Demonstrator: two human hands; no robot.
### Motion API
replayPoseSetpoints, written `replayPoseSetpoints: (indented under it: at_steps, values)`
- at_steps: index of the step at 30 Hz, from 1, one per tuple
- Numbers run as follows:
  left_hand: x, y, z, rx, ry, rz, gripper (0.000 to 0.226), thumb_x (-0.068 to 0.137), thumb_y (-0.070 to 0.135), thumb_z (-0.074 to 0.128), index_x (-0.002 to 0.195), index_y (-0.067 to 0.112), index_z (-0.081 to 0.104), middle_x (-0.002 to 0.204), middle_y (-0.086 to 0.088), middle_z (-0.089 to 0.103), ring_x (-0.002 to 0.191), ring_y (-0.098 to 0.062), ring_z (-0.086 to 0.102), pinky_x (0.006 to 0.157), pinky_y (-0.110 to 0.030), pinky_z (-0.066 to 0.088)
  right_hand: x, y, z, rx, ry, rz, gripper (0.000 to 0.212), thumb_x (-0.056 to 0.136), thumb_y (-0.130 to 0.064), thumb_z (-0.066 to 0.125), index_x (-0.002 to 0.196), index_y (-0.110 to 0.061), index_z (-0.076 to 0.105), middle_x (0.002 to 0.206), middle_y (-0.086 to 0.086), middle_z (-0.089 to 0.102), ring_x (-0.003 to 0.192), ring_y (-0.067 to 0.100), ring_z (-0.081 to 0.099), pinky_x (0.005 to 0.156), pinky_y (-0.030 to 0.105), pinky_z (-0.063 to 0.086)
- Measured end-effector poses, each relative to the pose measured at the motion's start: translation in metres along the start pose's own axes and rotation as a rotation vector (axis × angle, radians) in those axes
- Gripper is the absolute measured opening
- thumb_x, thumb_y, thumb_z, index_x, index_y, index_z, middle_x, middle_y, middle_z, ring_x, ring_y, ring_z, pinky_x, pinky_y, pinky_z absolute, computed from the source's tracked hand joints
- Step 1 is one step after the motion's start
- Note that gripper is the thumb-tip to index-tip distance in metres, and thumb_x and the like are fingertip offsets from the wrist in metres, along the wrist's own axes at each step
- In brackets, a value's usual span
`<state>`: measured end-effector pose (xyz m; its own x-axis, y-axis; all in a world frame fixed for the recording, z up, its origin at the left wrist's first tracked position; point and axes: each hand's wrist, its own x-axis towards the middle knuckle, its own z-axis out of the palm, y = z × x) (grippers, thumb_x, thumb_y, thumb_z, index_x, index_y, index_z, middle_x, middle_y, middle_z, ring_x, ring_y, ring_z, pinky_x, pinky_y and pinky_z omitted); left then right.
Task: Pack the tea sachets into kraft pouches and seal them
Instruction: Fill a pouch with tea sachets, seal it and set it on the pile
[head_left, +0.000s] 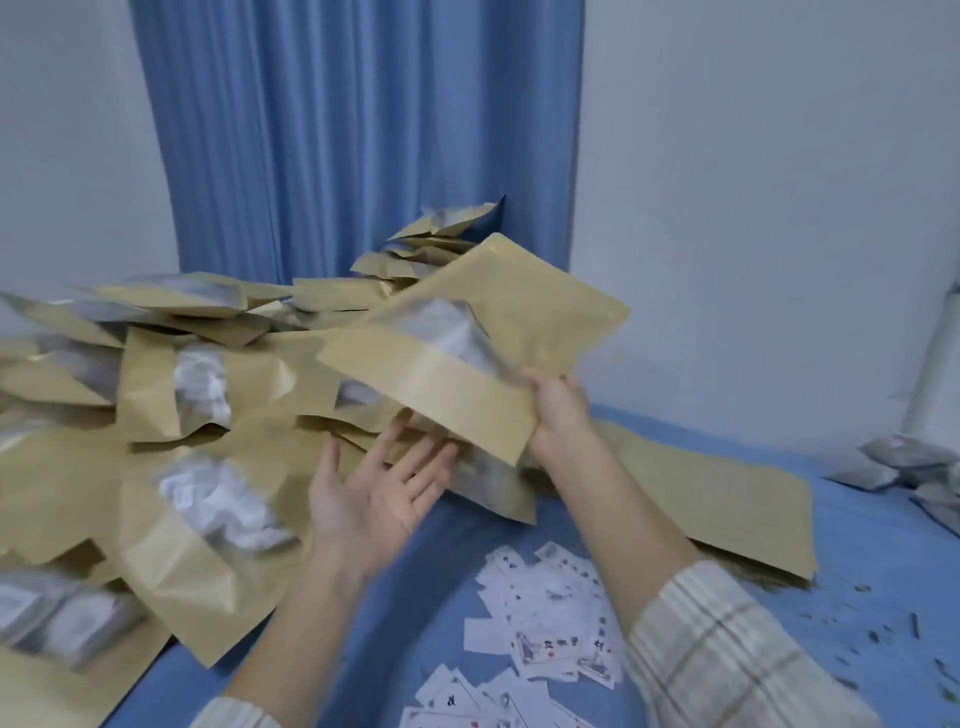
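tan windowed kraft pouch (470, 348), held aloft

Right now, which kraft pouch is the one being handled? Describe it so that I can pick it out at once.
Start at the blue curtain, then drop to the heap of kraft pouches below it. At the heap's right edge, the right hand grips one held pouch by its lower corner. It alone is lifted clear of the heap and tilted, with the open left hand beneath it.

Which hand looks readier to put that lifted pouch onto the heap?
The right hand, probably: it grips the raised kraft pouch by its corner above the heap of pouches. The left hand is open, palm up, holding nothing.
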<state>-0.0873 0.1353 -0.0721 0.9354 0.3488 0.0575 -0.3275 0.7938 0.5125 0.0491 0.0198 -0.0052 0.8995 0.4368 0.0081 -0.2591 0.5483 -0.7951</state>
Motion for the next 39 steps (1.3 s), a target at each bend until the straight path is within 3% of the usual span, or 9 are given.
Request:
replayPoseSetpoints:
  at_steps: [3,5,8,14,19,25,31,35,39]
  values:
    - [0.033,0.028,0.021,0.044,0.117,0.110,0.071,0.089,0.066,0.038,0.132,0.011,0.047,0.120,-0.024,0.062,0.107,-0.041,0.062,0.092,-0.049,0.051,0.033,0.011,0.124,0.011,-0.212,0.259,0.063,0.092,-0.058,0.038,0.140,-0.019,0.031,0.140,0.010,0.044,0.119,0.034,0.050,0.101,0.051,0.039]
    - [0.051,0.046,0.031,0.051,0.157,0.163,0.068,0.090,0.058,0.046,0.136,0.008,0.045,0.130,-0.020,0.056,0.118,-0.037,0.056,0.104,-0.048,0.040,0.038,0.037,0.155,-0.163,-0.241,0.359,0.072,0.088,-0.067,0.028,0.145,-0.022,0.023,0.149,0.009,0.029,0.134,0.035,0.031,0.110,0.052,0.026]
    - [0.068,0.050,0.033,0.105,0.216,0.119,0.049,0.097,0.041,0.045,0.132,0.008,0.053,0.119,-0.019,0.062,0.109,-0.035,0.060,0.094,-0.044,0.048,0.044,0.074,0.143,-0.339,-0.171,0.350,0.073,0.085,-0.071,0.028,0.124,-0.013,0.048,0.138,0.008,0.042,0.130,0.022,0.039,0.112,0.039,0.027]
    - [0.080,0.006,0.018,0.254,0.214,0.015,0.040,0.101,0.025,0.041,0.135,0.003,0.046,0.124,-0.014,0.058,0.117,-0.026,0.054,0.100,-0.039,0.042,0.055,0.077,0.085,-0.283,-0.118,0.362,0.063,0.085,-0.066,0.043,0.118,-0.012,0.053,0.142,0.017,0.040,0.127,0.031,0.045,0.108,0.043,0.036]
    - [0.089,-0.037,0.035,0.373,0.183,-0.022,0.031,0.102,0.020,0.037,0.122,0.004,0.054,0.111,-0.015,0.061,0.115,-0.031,0.056,0.097,-0.041,0.045,0.050,0.059,0.035,-0.652,-0.127,0.089,0.044,0.089,-0.051,0.045,0.126,-0.027,0.051,0.123,0.004,0.056,0.110,0.024,0.054,0.099,0.041,0.043]
    - [0.100,-0.116,0.047,0.447,0.148,-0.189,0.028,0.101,0.006,0.033,0.089,0.007,0.058,0.067,-0.004,0.066,0.059,-0.011,0.064,0.059,-0.024,0.055,0.052,0.028,-0.074,-1.404,0.045,-0.458,0.034,0.095,-0.029,0.042,0.126,-0.018,0.050,0.118,0.004,0.059,0.109,0.021,0.054,0.082,0.031,0.041]
    - [0.114,-0.177,0.032,0.546,0.276,-0.332,0.026,0.096,0.000,0.040,0.072,0.002,0.050,0.066,-0.014,0.064,0.064,-0.023,0.061,0.060,-0.026,0.056,0.056,0.034,-0.180,-1.977,0.137,-0.007,0.048,0.096,-0.042,0.038,0.129,-0.008,0.039,0.132,0.012,0.048,0.124,0.029,0.043,0.099,0.037,0.035]
    - [0.117,-0.199,0.028,0.712,0.395,-0.284,0.028,0.091,-0.005,0.043,0.064,0.001,0.050,0.064,-0.015,0.062,0.061,-0.025,0.060,0.075,-0.034,0.055,0.047,0.035,-0.193,-2.146,0.129,-0.062,0.037,0.096,-0.034,0.040,0.126,-0.012,0.039,0.126,0.012,0.053,0.118,0.028,0.048,0.092,0.035,0.038]
    - [0.108,-0.204,0.039,0.591,0.343,-0.283,0.019,0.094,0.001,0.045,0.079,-0.003,0.056,0.073,-0.016,0.058,0.049,-0.021,0.063,0.047,-0.023,0.054,0.030,0.026,-0.190,-2.265,0.033,-0.184,0.030,0.095,-0.017,0.038,0.124,-0.014,0.044,0.118,0.013,0.059,0.109,0.031,0.055,0.081,0.035,0.042]
